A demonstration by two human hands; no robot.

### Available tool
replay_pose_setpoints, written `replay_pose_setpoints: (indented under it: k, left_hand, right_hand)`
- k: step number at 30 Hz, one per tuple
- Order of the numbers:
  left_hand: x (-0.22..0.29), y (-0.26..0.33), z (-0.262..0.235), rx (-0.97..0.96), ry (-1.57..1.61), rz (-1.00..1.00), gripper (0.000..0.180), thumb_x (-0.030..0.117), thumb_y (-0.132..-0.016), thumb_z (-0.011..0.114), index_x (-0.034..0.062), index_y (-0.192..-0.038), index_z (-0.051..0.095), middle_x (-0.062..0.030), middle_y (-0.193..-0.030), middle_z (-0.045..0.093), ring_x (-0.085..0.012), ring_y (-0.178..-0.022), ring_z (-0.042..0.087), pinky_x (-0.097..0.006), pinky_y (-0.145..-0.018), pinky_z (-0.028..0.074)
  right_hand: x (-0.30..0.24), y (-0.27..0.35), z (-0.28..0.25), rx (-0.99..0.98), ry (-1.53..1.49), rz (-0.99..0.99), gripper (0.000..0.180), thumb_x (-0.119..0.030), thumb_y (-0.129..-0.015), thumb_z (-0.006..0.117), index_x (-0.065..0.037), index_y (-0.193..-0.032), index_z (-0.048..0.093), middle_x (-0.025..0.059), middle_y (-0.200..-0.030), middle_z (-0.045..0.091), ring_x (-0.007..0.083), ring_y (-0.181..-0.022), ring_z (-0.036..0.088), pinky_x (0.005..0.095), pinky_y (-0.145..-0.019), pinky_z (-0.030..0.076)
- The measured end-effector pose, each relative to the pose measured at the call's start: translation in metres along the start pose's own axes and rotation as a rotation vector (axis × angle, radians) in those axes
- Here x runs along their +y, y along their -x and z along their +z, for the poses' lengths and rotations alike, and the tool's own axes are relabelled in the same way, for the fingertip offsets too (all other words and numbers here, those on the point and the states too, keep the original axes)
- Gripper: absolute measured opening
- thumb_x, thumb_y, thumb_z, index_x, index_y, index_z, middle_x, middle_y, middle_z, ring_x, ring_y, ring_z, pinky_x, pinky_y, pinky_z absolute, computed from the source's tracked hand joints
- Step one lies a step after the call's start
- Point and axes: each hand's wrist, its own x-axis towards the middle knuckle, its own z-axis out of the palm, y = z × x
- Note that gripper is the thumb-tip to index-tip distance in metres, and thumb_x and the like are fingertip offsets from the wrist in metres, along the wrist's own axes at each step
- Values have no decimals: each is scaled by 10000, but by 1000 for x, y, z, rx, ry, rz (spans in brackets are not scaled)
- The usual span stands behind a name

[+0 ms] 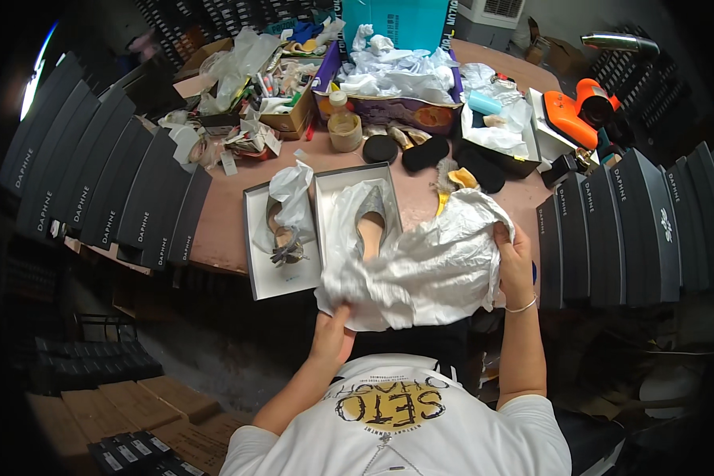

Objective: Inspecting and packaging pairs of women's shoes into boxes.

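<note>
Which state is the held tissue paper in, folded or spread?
Spread: the wrinkled tissue paper stretches between the left hand and right hand.

Paper: one white sheet, crumpled, spread before you, overlapping an open shoebox's near end.

The 2 bare arms reach forward, wide apart. The left hand is low, close to the body. The right hand is higher and farther out, its fingers curled in.
</note>
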Motion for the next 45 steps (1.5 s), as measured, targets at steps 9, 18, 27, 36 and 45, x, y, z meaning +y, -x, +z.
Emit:
replay_pose_setpoints:
  k: [9, 18, 27, 36, 45]
  left_hand:
    - [42, -47, 6, 240, -23, 305, 325, 177, -956, 555, -13, -1217, 523, -68, -1192, 573, -171, -1085, 551, -317, -934, 434]
    - [24, -53, -3, 183, -219, 426, 313, 163, -948, 568, -31, -1192, 538, -91, -1188, 576, -153, -1076, 552, -303, -912, 440]
    - [56, -40, -48, 333, -62, 399, 358, 196, -939, 587, -34, -1208, 533, -95, -1194, 576, -175, -1081, 559, -316, -925, 440]
    - [88, -56, -59, 493, 43, 531, 388, 216, -908, 637, -40, -1184, 544, -98, -1142, 599, -184, -1047, 582, -324, -891, 471]
    - [132, -51, -95, 594, 57, 704, 339, 164, -884, 666, -34, -1145, 580, -72, -1091, 623, -144, -951, 604, -291, -830, 482]
  right_hand:
    - [69, -48, -47, 94, 425, -48, 380, -171, -906, 599, 39, -1212, 517, 145, -1091, 586, 184, -969, 559, 323, -830, 461]
    - [71, -10, 102, -500, 782, -161, 499, -240, -776, 727, -9, -1184, 555, 175, -997, 642, 301, -901, 631, 369, -806, 489]
    - [70, -68, 28, -151, 158, 64, 108, -89, -900, 572, 7, -900, 623, -42, -698, 543, 35, -592, 425, 231, -513, 344]
    - [-34, -145, -83, 395, 1012, -520, 181, -164, -909, 595, 16, -932, 598, 77, -738, 595, 190, -643, 529, 330, -588, 407]
    - [-61, -151, -174, 368, 1672, -302, 241, -66, -846, 566, -31, -1082, 603, 180, -1050, 570, 378, -1009, 569, 429, -838, 459]
